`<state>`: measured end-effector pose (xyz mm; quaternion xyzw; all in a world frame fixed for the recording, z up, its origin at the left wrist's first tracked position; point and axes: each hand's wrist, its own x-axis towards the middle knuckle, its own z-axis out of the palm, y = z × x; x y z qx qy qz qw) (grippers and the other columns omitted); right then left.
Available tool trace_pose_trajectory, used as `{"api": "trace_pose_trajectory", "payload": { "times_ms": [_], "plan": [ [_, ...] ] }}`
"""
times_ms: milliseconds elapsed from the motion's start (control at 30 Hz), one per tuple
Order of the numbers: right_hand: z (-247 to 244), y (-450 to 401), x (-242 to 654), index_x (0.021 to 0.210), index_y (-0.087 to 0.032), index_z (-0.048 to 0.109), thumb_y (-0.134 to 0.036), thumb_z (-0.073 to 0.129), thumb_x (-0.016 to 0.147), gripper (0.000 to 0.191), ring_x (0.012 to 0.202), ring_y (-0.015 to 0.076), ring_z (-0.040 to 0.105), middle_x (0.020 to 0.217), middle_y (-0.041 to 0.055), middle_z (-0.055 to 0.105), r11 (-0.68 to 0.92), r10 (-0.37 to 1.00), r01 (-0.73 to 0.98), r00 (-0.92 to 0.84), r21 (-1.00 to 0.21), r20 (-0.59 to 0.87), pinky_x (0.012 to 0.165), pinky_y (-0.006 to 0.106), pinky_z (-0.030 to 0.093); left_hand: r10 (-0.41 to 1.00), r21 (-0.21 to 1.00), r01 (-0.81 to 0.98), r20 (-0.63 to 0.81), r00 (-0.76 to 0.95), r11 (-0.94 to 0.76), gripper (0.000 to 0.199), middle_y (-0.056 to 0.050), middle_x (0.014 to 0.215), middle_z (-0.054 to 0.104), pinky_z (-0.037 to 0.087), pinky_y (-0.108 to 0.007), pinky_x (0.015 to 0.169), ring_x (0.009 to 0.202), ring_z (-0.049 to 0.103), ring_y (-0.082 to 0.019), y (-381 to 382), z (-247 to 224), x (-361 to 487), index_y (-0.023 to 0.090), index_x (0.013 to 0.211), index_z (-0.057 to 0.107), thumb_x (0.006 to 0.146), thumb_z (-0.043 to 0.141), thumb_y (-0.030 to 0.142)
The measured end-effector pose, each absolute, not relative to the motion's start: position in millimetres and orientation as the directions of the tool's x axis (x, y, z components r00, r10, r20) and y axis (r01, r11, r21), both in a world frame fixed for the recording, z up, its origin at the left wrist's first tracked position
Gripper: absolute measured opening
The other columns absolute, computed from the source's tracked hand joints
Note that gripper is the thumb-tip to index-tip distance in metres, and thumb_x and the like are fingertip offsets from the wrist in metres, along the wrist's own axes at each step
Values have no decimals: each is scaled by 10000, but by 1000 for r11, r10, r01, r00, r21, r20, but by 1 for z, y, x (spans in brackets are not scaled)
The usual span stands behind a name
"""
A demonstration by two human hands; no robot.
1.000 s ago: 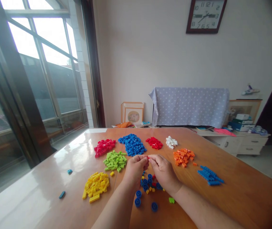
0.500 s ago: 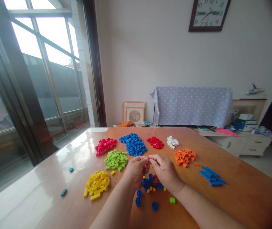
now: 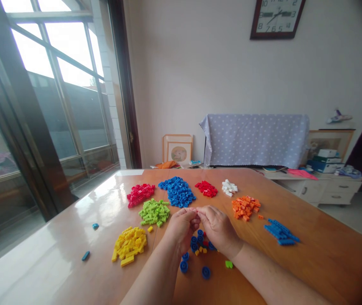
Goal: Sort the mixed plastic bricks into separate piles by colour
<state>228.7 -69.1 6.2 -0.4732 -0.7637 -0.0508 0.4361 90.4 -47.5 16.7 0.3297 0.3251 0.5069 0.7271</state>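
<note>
My left hand point(image 3: 183, 228) and my right hand point(image 3: 217, 228) meet fingertip to fingertip above the middle of the table. Both are closed in a pinch, and whatever they hold is hidden by the fingers. Below and between them lie blue round pieces point(image 3: 194, 243) with small yellow pieces point(image 3: 201, 250) and some red ones, partly covered by the hands. Nearer to me sits a single blue round piece point(image 3: 206, 272). A green piece point(image 3: 229, 264) rests below my right wrist.
Around the hands on the wooden table point(image 3: 295, 275) are piles of yellow point(image 3: 130, 245), lime green point(image 3: 154, 212), crimson point(image 3: 140, 194), blue point(image 3: 177, 191), red point(image 3: 206, 189), white point(image 3: 229, 187) and orange bricks point(image 3: 246, 207). Long blue bricks point(image 3: 281, 232) lie at the right.
The fingertips have closed further, and the bit of red seen between them before is now hidden. My right hand has shifted slightly left. The view has moved a little.
</note>
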Motion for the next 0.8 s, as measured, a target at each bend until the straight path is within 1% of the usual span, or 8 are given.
{"api": "trace_pose_trajectory", "payload": {
  "times_ms": [100,167,233,300,400,500,633,800],
  "plan": [
    [2,-68,230,1046,-209,661,-245,430,975,244,885,215,636,924,86,694,571,659,754,-186,-324,729,828,357,502,955,812,-522,-135,265,260,224,-24,638,598,425,-200,527,525,525,-79,-50,18,91,123,771,615,654,778,223],
    [1,-67,229,1043,-215,666,-253,441,970,239,895,213,638,938,83,698,574,666,733,-158,-365,729,840,356,504,956,817,-519,-127,264,251,230,-27,649,603,432,-203,540,537,533,-82,-50,18,91,124,781,618,660,779,234],
    [2,-66,228,1026,-222,674,-270,460,960,230,891,208,643,940,76,702,558,694,693,-88,-456,714,836,346,509,957,827,-508,-114,268,241,248,-37,670,616,436,-207,560,559,547,-89,-50,18,91,121,799,626,663,784,255],
    [4,-66,227,1011,-222,679,-298,476,950,224,866,197,650,938,68,707,526,747,611,2,-592,665,807,324,519,957,852,-478,-85,277,214,267,-46,685,627,427,-209,571,575,552,-93,-48,18,90,116,810,633,669,784,285],
    [8,-66,226,1009,-202,675,-360,507,928,244,771,175,645,894,57,711,444,844,426,95,-788,527,717,290,534,960,917,-383,-4,281,116,293,-44,687,627,395,-207,571,581,534,-90,-46,16,88,113,811,640,687,775,341],
    [9,-65,228,1008,-173,668,-411,536,901,293,707,162,620,812,46,695,358,915,248,98,-900,391,662,280,534,970,971,-238,90,224,-35,325,-29,663,610,361,-209,551,577,508,-94,-44,13,89,122,795,641,705,756,413],
    [7,-63,231,1027,-154,664,-434,548,886,334,708,155,606,772,39,673,294,951,90,74,-952,301,657,276,522,968,982,-104,173,184,-156,337,-4,637,578,332,-211,522,553,460,-93,-42,9,90,144,784,636,731,717,467],
    [3,-62,230,976,-157,653,-441,572,872,313,647,127,551,785,37,668,264,960,45,90,-964,267,574,233,460,963,980,-12,198,181,-199,305,8,624,546,309,-211,498,536,414,-92,-42,10,91,153,768,621,759,671,454]
  ]
}}
